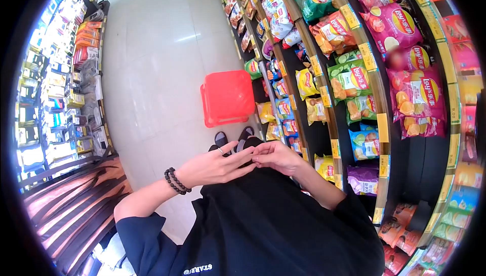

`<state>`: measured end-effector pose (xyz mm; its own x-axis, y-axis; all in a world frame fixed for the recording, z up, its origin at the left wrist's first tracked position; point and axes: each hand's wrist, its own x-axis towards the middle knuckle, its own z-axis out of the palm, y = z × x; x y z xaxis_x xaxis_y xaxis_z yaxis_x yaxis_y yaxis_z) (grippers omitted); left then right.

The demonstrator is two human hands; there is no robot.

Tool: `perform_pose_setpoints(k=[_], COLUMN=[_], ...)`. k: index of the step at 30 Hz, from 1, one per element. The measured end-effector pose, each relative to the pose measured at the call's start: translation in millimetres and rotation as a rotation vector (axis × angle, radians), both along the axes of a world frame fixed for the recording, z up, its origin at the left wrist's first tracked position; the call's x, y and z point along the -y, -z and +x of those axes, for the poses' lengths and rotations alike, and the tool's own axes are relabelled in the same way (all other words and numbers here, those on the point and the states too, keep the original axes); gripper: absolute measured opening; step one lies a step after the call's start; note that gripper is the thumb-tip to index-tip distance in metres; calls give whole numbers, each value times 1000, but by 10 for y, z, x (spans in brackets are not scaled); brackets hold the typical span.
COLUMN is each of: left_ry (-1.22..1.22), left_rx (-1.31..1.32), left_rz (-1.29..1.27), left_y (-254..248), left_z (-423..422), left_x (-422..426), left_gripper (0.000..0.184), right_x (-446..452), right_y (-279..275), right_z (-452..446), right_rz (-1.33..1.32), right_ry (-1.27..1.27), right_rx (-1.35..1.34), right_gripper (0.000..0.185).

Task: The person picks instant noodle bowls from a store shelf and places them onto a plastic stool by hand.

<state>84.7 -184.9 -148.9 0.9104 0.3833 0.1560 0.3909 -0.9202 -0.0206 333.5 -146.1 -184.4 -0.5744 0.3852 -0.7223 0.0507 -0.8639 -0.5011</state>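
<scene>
My left hand (217, 163), with a ring and a dark beaded bracelet (177, 181) at the wrist, reaches in front of my body with its fingers stretched out. Its fingertips meet my right hand (276, 157), whose thumb and fingers are pinched together at the left hand's fingers. Whether anything small is between those fingertips cannot be made out. Beyond the hands, a red plastic basket or stool (229, 98) stands on the floor just ahead of my feet, apart from both hands.
Shelves of chip bags (349, 78) rise close on the right, with yellow price strips along their edges. Hanging packaged goods (55, 89) line the left side. A pale tiled aisle floor (152, 48) runs ahead between them. My sandalled feet (221, 139) are below the hands.
</scene>
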Motion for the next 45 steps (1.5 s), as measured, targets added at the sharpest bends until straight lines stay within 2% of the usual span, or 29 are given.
perform_pose_setpoints(k=[8,14,17,23,32,38,42,45], left_ry=[-51,-89,-100,-119,-48,-19,-75,-185], left_rx=[-11,15,10,-57,-272,-107,290,687], left_rz=[34,110,114,53,67,11,-71,-113], left_y=[166,-78,-231,-416,-604,-545,-457,-389], left_z=[-109,-141,-150,-112,102,335,575,791], left_x=[-11,-214,-351,-558,-1253,-1695,-1916,-2061], left_gripper=[57,58,54,49,52,58,43,33], right_x=[-131,-292,-369,-547,-1028,-1457,-1702,-1833], right_y=[-126,-311,-456,-671,-540,-573,-518,-518], right_z=[-7,-79,-118,-119,60,258,285,227], right_rz=[-26,-42,128,393,356,445,324,224], right_ry=[-32,-16,84,83,190,187,339,479], right_rx=[-190,-448,-369,-114,-202,-418,-735,-825], right_gripper=[8,8,9,12,11,9,7,8])
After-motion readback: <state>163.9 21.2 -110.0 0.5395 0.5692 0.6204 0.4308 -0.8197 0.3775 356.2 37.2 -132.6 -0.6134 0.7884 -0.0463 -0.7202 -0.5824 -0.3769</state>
